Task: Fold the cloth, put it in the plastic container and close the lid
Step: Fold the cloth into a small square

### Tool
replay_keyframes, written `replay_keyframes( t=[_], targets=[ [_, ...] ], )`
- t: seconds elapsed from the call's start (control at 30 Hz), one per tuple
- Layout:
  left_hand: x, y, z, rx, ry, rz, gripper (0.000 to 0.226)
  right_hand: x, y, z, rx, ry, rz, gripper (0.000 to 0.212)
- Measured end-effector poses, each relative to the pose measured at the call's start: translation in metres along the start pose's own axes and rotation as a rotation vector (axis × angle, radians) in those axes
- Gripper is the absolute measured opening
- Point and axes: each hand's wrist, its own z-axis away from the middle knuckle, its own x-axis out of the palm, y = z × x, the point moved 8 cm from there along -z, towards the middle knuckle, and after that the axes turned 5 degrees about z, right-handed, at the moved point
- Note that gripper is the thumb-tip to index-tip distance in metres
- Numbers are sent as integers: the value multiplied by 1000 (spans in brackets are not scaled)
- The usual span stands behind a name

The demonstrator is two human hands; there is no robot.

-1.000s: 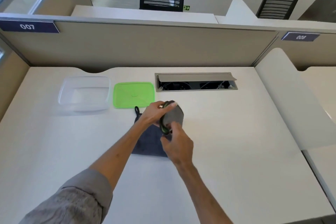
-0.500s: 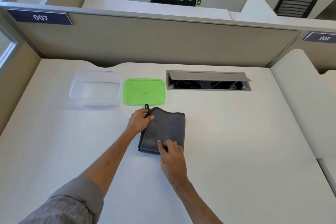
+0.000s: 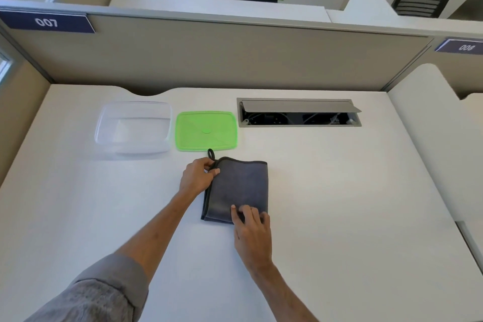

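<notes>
**Cloth Pinned Flat at Two Corners, Container Waiting Open**

The grey cloth (image 3: 239, 188) lay folded into a tall rectangle on the white desk (image 3: 339, 204), just in front of the green lid (image 3: 206, 131) and apart from it by a narrow strip of bare surface. Its small black hanging loop (image 3: 211, 154) stuck out at the far left corner, nearly reaching the lid's near edge.

The left hand (image 3: 197, 178) sat at that far left corner, its grip closed on the bound edge with thumb on top and fingers curled beneath, probably to keep the stacked layers lined up. The right hand (image 3: 252, 230) rested at the near right corner, its grip not closed around anything: fingers spread and pressed flat onto the fabric, apparently to hold the fold down and smooth it. Holding opposite corners this way would stop the layers from sliding apart.

The clear plastic container (image 3: 133, 128) stood empty to the left of the lid, the two just beside each other, both within easy reach behind the cloth. The lid lay flat, ready to be picked up last. Judging by the cloth's size against the container, another fold might be needed before it fits; placing and closing were not yet done.
</notes>
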Motion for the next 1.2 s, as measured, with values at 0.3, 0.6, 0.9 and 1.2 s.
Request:
replay_keyframes(
  t=[0.3,0.6,0.9,1.2],
  targets=[
    [-3,67,6,393,122,-332,47,-29,5,12,179,77,-193,46],
    [72,83,-10,503,-438,-575,76,-1,83,38,1138,-206,-730,58],
    [105,112,-3,658,-620,-589,111,7,75,19,1117,-251,-970,27],
    [107,133,19,882,-636,-826,59,-22,82,11,1041,-83,-1135,19]
  ],
)
